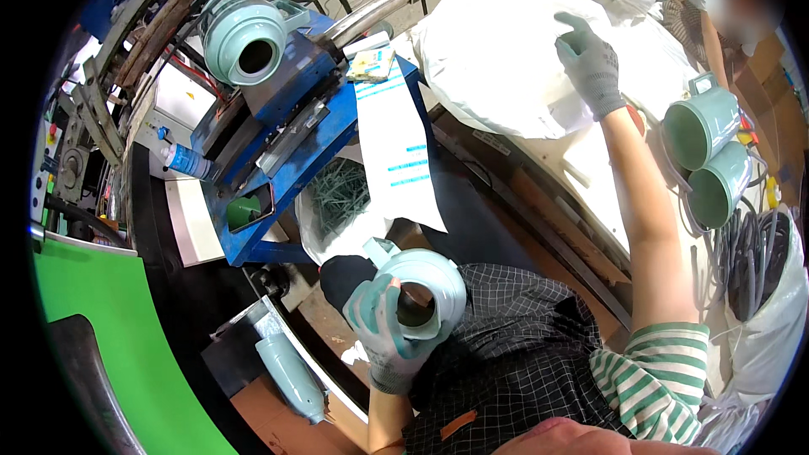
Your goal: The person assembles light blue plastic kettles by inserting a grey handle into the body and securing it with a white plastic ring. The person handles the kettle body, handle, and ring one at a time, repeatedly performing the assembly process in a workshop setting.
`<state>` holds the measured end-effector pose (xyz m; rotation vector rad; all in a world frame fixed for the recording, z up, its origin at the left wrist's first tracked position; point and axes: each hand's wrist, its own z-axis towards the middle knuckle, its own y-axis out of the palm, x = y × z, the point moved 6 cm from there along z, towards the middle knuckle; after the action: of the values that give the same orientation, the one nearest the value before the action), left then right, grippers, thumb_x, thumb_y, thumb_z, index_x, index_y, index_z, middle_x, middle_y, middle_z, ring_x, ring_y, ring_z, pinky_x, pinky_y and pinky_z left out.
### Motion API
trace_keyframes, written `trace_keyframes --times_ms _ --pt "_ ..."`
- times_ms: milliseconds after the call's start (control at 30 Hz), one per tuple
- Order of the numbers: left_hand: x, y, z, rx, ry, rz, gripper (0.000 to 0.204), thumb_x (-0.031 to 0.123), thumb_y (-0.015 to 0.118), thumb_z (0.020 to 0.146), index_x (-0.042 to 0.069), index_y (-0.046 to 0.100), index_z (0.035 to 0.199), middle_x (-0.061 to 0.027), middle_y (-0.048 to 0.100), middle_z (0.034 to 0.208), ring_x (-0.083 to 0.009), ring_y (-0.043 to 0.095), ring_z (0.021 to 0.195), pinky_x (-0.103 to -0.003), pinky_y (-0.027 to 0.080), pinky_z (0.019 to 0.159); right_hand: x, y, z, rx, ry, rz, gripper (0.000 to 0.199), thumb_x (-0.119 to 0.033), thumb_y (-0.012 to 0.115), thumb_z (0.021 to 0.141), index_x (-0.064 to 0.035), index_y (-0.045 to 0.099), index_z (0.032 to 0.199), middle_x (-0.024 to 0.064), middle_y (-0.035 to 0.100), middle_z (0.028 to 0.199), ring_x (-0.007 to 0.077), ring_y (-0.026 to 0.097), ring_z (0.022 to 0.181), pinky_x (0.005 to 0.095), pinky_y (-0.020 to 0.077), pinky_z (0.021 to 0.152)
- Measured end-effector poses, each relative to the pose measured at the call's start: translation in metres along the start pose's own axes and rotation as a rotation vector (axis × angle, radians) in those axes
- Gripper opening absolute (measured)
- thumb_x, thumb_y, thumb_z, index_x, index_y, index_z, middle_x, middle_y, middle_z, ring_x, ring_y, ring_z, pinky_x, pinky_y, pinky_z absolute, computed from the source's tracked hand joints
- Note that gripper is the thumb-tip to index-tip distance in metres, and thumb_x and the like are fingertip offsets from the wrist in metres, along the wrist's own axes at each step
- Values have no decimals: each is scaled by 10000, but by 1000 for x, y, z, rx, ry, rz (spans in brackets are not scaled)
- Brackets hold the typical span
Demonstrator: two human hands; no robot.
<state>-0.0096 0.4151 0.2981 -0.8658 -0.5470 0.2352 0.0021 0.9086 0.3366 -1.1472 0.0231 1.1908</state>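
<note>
**At the lap, a left hand (388,333) clamped on a pale green shell (440,274)**

The gloved fingers wrapped the shell's near-left side, the thumb by its round mouth. Well apart on the far right, the right hand (590,67) was stretched over a white sack (497,42), fingers apart, with nothing visible in its grip. The step in hand looked like steadying the shell while the other hand reached out; the next move, as I judged it, called for a firm left hold and a clear path for the right hand.

The shell sat just before a dark checked apron (522,354), tilted so its opening showed. It was smooth and glossy, with stepped rings around a dark hollow and a lug jutting at the far left.

Beyond it, an open bag (312,232) held thin green scraps beside a blue bench (333,131), which bore a white printed strip (392,139) and a phone (250,209). A similar shell (240,34) was at the far left, by the machinery. On the right, two green cup-shaped pieces (704,126) lay together on a pale bench (699,261); a co-worker (712,42) was farther off. A long green piece (286,366) lay near left.
</note>
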Motion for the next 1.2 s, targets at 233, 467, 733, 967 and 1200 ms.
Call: trace_keyframes --times_ms 233,467,733,967,1200 --pt "1 1 -6 154 58 10 945 317 903 813 -135 414 1483 -263 559 1347 -413 584 1148 -486 535 955 -5 -4 -2 120 -70 166 533 -190 677 941 -155 562 1461 56 718 880 188 690 723 340 566 726" --pt "2 7 -19 185 92 115 888 433 859 865 6 413 1504 -265 583 1345 -440 618 1165 -536 545 948 -146 49 -178 -955 65 1063 491 -153 724 963 -28 571 1412 105 711 1171 157 707 983 310 600 827" --pt "1 -11 -22 82 113 95 318 204 835 724 55 730 985 -153 668 1046 -423 642 997 -538 551 808 -223 23 -249 -657 -756 899 476 -309 715 910 -120 582 1325 102 689 1029 290 718 886 421 590 755" --pt "-6 -18 -15 73 22 104 332 159 825 714 35 727 1007 -155 678 1011 -416 672 979 -500 553 855 -247 32 -248 -778 -1090 768 298 -406 732 887 -109 715 903 77 644 1035 274 618 1019 420 521 941" --pt "-18 -23 -26 -63 180 139 481 414 897 650 96 760 984 -125 653 1001 -368 608 1122 -710 446 1025 -249 36 -270 -851 -1260 612 319 -389 755 830 -127 759 1012 61 660 1253 268 560 1290 462 494 1065"
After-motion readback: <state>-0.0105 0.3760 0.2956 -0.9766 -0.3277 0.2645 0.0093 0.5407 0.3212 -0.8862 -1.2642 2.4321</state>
